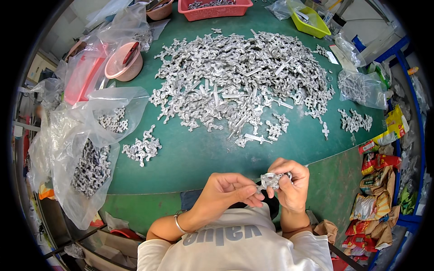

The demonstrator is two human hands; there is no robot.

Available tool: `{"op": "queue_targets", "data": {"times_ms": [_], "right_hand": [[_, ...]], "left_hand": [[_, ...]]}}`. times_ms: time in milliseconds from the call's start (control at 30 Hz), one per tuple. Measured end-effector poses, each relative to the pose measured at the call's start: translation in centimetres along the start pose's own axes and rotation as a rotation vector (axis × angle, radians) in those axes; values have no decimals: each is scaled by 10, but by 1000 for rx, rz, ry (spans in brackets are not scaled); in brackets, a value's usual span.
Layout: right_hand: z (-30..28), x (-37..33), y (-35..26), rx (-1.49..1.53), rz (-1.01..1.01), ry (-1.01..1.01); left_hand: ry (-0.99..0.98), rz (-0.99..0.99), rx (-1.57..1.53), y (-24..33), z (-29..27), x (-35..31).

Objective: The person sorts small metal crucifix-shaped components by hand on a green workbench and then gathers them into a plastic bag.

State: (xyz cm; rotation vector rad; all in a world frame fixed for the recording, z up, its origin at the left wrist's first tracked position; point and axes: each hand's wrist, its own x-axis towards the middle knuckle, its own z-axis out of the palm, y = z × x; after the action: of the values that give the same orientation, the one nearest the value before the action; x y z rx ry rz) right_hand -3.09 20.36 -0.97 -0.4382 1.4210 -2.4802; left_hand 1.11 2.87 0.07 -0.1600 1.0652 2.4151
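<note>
In front of my body, just off the near table edge, a silver metal casting sits in the fingers of my right hand. It may be more than one piece; the fingers cover part of it. My left hand is closed in a pinch at the casting's left end, thumb against the fingers. Beyond my hands, a large heap of similar knobbly and cross-shaped silver castings spreads over the green table. A smaller cluster of castings lies left, another cluster right.
Clear plastic bags with castings crowd the left edge, beside a pink bowl. At the back stand a red tray and a yellow-green tray. A bag of parts lies right, near a blue rack and colourful packets.
</note>
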Motion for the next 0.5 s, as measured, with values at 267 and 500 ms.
{"op": "queue_targets", "data": {"times_ms": [267,500], "right_hand": [[2,0,-1,-2,24,10],[3,1,-1,-19,21,8]], "left_hand": [[-32,-44,-6,3,1,-3],[26,-38,-16,7,7,-5]]}}
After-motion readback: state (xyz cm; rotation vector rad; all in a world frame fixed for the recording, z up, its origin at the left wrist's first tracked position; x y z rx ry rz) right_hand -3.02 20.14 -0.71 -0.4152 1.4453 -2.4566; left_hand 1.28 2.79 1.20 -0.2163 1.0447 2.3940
